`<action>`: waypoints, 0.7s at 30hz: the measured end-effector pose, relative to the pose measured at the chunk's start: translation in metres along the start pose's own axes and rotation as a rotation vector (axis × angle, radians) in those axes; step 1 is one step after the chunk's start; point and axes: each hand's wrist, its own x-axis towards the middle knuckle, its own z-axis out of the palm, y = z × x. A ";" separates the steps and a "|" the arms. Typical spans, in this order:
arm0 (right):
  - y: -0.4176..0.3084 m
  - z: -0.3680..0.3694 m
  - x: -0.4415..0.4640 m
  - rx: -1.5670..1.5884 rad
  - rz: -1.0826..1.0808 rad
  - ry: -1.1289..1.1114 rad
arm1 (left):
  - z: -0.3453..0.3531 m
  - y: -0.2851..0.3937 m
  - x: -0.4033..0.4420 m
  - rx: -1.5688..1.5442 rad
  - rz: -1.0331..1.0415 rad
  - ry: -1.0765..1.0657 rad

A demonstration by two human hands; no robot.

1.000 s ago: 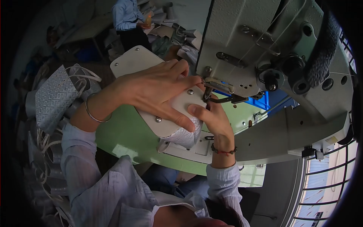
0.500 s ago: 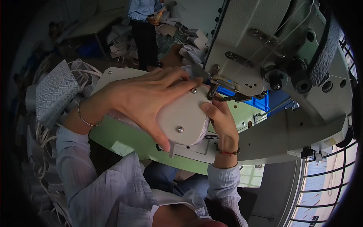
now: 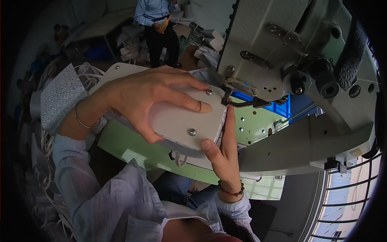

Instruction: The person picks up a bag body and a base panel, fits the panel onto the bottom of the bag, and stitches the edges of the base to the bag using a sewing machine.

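Observation:
A pale handbag (image 3: pixel 173 119) lies with its flat base up under the sewing machine head (image 3: pixel 262 44). Round metal studs, such as the stud (image 3: pixel 192 132), sit near the corners of the base. Fingers spread, my left hand (image 3: pixel 151 90) rests flat over the base, with its thumb by the near edge. My right hand (image 3: pixel 223 155) holds the right end; its thumb lies on the corner and its index finger runs along the edge beside the presser foot (image 3: pixel 227 98). The needle point cannot be made out. A strap loop (image 3: pixel 180 159) hangs below the bag.
Green table (image 3: pixel 125 151) surrounds the machine's curved arm (image 3: pixel 282 151). A blue crate (image 3: pixel 282 108) stands behind the presser foot. Patterned bag (image 3: pixel 62 94) and other bags with handles pile up at left. A person (image 3: pixel 155 30) stands at the back, holding something orange.
My left hand has spread and its thumb has shifted left. My right hand has moved down and left, its index finger now straight along the edge. The strap loop hangs lower.

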 end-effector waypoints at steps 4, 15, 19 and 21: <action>-0.009 0.001 0.005 0.054 0.054 0.015 | -0.003 -0.004 0.002 0.045 0.022 -0.045; 0.008 -0.004 0.017 -0.036 -0.070 0.044 | -0.013 -0.004 0.011 0.071 -0.120 -0.126; 0.005 -0.002 0.021 0.011 -0.010 0.071 | -0.017 -0.005 0.016 0.055 -0.163 -0.133; 0.003 -0.002 0.026 0.030 -0.076 0.066 | -0.018 -0.007 0.018 0.029 -0.184 -0.145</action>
